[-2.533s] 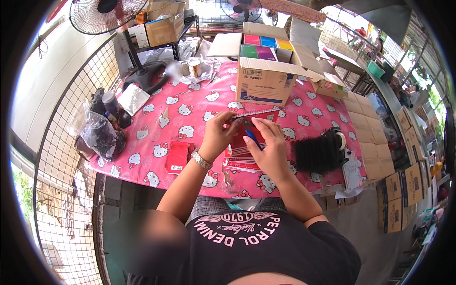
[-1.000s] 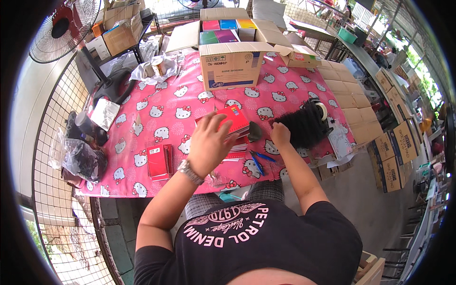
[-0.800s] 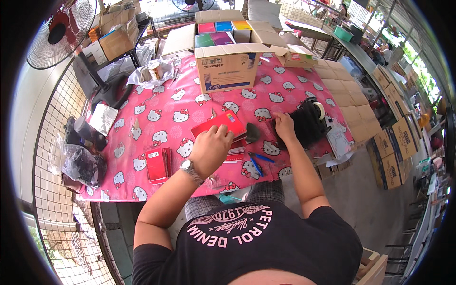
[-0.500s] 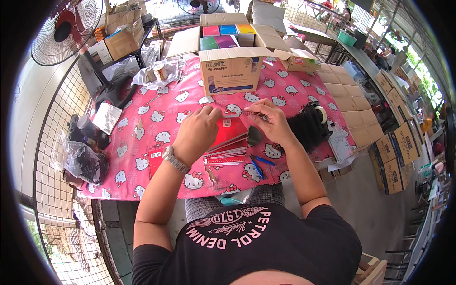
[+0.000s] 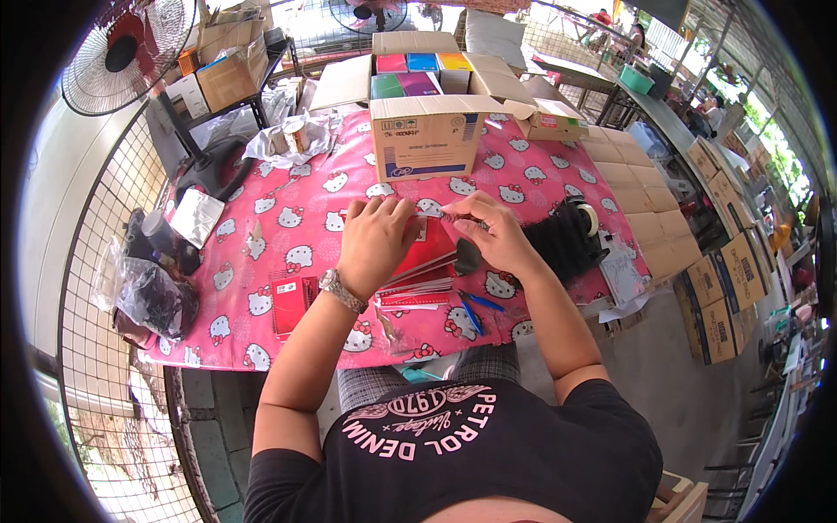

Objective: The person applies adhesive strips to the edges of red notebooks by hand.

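A red notebook (image 5: pixel 427 245) lies in front of me, its far edge under my left hand (image 5: pixel 377 240), whose fingers are bent over that edge. A thin dark spiral binding coil (image 5: pixel 452 220) is pinched in my right hand (image 5: pixel 495 228) at the notebook's far right corner. Fanned out nearer to me is a stack of red-covered, hole-punched sheets (image 5: pixel 417 295). Blue-handled pliers (image 5: pixel 474 312) rest open to the right of the stack. Beside my right wrist sits a dark grey lump (image 5: pixel 468 256). Another red notebook (image 5: pixel 291 305) lies left of my left forearm.
A bundle of black coils (image 5: pixel 562 244) is on the right, by a tape roll (image 5: pixel 590 218). An open carton (image 5: pixel 423 148) of colourful notebooks stands at the back. Plastic-bagged items (image 5: pixel 157 296) sit left, near a standing fan (image 5: pixel 122 54). Flattened cardboard (image 5: pixel 645 196) lines the right.
My left hand has turned, its fingers now spread along the notebook's edge. My right hand has moved slightly left with the coil, closer to the notebook's corner.
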Tool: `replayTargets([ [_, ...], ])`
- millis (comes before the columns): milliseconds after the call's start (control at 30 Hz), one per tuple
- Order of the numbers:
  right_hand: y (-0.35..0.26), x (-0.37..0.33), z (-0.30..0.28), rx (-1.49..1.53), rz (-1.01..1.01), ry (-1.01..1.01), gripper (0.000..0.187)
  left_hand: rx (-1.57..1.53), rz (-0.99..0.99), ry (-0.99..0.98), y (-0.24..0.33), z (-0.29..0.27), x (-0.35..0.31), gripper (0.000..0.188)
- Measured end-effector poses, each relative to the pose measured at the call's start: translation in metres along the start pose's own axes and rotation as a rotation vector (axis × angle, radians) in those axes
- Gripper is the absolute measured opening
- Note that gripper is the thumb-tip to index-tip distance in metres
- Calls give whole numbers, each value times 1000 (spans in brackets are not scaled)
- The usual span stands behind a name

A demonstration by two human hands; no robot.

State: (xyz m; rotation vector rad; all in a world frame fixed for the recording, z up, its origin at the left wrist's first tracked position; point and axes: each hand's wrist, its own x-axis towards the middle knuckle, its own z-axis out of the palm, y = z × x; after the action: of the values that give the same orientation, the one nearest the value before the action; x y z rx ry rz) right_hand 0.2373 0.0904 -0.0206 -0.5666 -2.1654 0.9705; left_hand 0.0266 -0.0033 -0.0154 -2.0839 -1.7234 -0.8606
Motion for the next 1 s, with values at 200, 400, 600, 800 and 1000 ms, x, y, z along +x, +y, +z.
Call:
replayTargets([
  [200,-17,6,-5,-74,-26,-93,23,-30,75,27,9,1,3,19],
  [400,-41,13,-18,-150,115,-114,30,-40,91,-62,17,6,9,22],
  [600,-68,32,-17,-18,332,-413,27,-103,53,-111,11,-15,-2,22],
  [800,170,4,3,-298,293,-298,32,-179,114,-117,17,-3,8,12],
  [1000,234,-57,63,-468,-128,-130,27,-262,59,-179,1,-3,-2,20],
])
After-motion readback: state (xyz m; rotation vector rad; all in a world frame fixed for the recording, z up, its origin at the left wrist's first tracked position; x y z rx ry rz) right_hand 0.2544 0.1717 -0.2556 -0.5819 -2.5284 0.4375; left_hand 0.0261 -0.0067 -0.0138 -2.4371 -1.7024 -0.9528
